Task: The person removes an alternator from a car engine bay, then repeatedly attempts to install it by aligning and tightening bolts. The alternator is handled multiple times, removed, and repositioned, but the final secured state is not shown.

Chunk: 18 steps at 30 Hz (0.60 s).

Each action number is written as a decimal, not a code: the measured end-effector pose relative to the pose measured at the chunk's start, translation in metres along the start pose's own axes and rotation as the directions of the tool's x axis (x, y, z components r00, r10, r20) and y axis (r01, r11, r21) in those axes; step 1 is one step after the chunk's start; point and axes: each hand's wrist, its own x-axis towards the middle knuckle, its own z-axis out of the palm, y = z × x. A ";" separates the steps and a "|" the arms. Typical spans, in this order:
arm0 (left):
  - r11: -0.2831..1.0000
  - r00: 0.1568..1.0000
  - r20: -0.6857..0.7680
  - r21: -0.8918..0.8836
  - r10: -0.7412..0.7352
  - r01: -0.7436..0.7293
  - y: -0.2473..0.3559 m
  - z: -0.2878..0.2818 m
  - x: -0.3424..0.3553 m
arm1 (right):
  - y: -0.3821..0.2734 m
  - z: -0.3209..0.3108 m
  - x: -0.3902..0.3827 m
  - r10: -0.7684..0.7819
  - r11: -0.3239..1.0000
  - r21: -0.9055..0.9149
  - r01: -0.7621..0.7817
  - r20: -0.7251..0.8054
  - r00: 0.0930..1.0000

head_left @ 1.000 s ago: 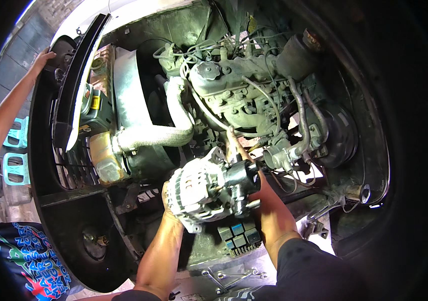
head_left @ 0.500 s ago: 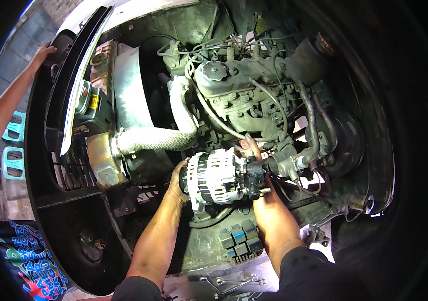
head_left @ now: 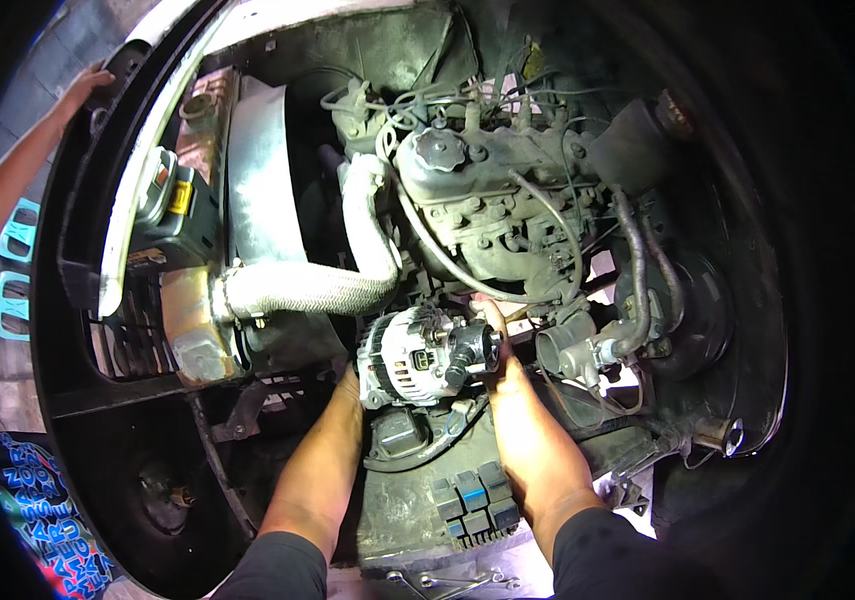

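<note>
A silver alternator (head_left: 412, 362) with a black rear housing is held low in the engine bay, in front of the engine block (head_left: 487, 235) and below the braided radiator hose (head_left: 322, 290). My left hand (head_left: 351, 382) grips its left side, mostly hidden behind it. My right hand (head_left: 495, 335) grips the right side, its fingers partly behind the black housing. Just below are a black hose (head_left: 417, 458) and a fuse box (head_left: 477, 500).
A co-worker's arm (head_left: 22, 165) reaches from the left, hand (head_left: 92, 82) on the black front panel. A radiator (head_left: 192, 335), fan shroud (head_left: 262, 180) and metal pipes (head_left: 637, 280) surround the work. Spanners (head_left: 447, 582) lie at the lower edge. Turquoise stools (head_left: 12, 305) stand outside at left.
The alternator and both my hands have moved forward and lower into the bay, and the alternator has turned so its connector faces me. The view has shifted slightly.
</note>
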 end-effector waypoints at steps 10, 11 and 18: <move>1.000 0.999 -0.038 -0.002 0.026 -0.026 -0.004 -0.026 0.021 | 0.006 -0.065 0.065 0.060 0.982 -0.158 -0.106 -0.269 0.961; 1.000 0.999 -0.041 0.001 0.028 -0.028 -0.004 -0.026 0.023 | 0.007 -0.069 0.063 0.001 0.973 -0.222 -0.063 -0.271 0.963; 0.999 0.997 -0.057 0.002 0.045 -0.045 -0.002 -0.039 0.035 | 0.011 -0.059 0.055 0.038 0.996 -0.069 -0.052 -0.182 0.983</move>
